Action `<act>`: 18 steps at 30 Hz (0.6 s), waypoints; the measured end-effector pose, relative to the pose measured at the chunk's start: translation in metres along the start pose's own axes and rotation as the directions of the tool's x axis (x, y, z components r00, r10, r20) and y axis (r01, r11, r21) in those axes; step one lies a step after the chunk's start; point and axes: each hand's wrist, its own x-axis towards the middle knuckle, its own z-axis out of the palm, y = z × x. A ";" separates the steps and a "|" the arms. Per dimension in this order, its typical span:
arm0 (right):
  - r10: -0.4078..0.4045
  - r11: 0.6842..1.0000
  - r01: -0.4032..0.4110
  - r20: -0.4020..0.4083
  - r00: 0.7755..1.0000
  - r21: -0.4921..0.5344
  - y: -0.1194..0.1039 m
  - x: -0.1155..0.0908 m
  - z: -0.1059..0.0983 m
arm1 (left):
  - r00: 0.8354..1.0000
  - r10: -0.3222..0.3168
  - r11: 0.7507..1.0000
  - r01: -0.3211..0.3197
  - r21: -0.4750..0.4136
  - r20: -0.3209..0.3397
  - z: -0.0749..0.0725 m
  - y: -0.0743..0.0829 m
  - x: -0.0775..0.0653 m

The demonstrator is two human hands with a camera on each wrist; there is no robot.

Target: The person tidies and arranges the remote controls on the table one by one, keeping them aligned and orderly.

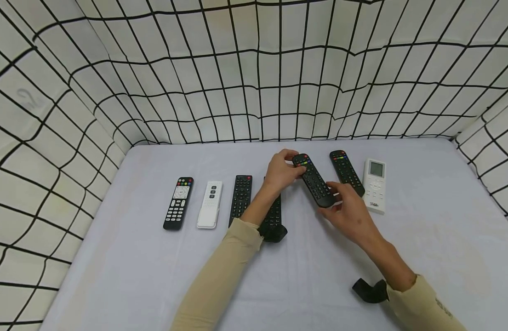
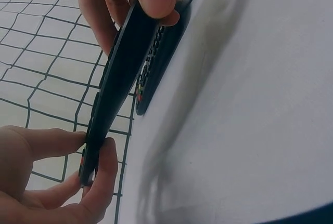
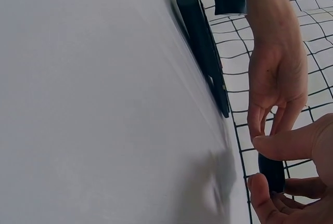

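Both hands hold a black remote control (image 1: 314, 180) with rows of small buttons, raised a little above the white table. My left hand (image 1: 282, 171) pinches its far end, the one with red and coloured buttons; in the left wrist view the thumb and fingers (image 2: 107, 164) lie on either side of that end. At the near end, my right hand (image 1: 350, 214) grips the remote between thumb and fingers, and in the right wrist view the thumb (image 3: 286, 143) partly covers it. Beside the right hand lies another black remote (image 1: 347, 173), then a white remote with a grey display (image 1: 374, 185).
Left of the hands lie a black remote with white buttons (image 1: 178, 204), a white remote (image 1: 210, 204) and two black remotes, one (image 1: 240, 196) beside another (image 1: 275, 214) partly hidden by the left arm. White walls with black netting (image 1: 270, 69) border the table (image 1: 299, 285).
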 end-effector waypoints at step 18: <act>-0.001 1.000 0.001 0.010 1.000 0.007 0.001 -0.011 0.006 | 0.999 -0.002 0.998 -0.001 0.062 0.052 0.000 -0.004 -0.005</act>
